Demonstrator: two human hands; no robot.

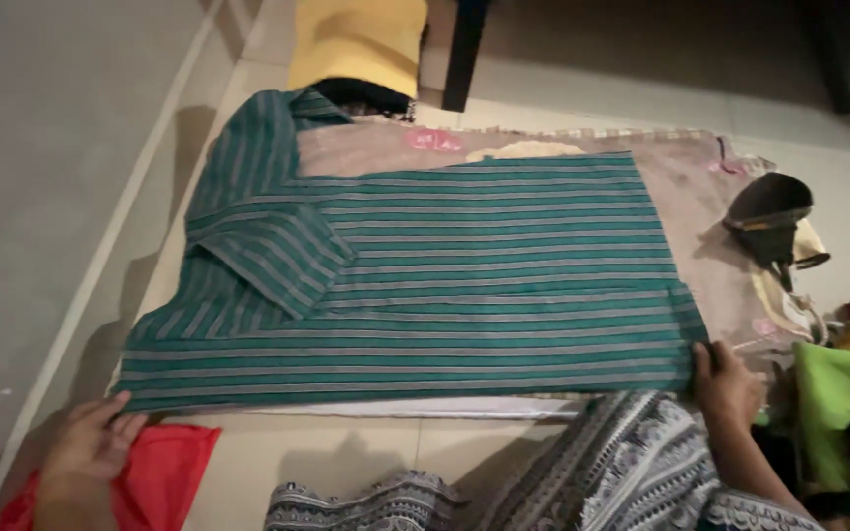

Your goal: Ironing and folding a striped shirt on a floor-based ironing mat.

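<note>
1. Striped shirt (425,285): green with grey stripes, spread flat on a brownish mat (686,197) on the tiled floor. Collar end lies to the left, hem to the right. 1 short sleeve is folded in over the body, and the near long edge runs straight, which suggests the garment is laid out for smoothing or folding.

2. Right hand (725,383): at the near right corner of the shirt, fingers together and closed on the hem, apparently keeping that corner taut.

3. Left hand (91,442): at the near left corner, fingers loosely spread, tips at the shirt's edge; whether they pinch the cloth cannot be told. It lies over a red cloth (164,472).

4. Patterned garment (582,472): black and white print, worn by the person, across the bottom of the view just beside the right hand.

5. Yellow cloth (356,39): beyond the collar end, with a dark item under it, well apart from both hands.

6. Dark table leg (464,49): upright, just past the mat's far edge.

7. Dark cap-like item (769,211): on the mat's right end, near the hem but not touching it.

8. Green cloth (838,393): heaped with other fabrics at right, close to the right forearm and crowding that side.
</note>
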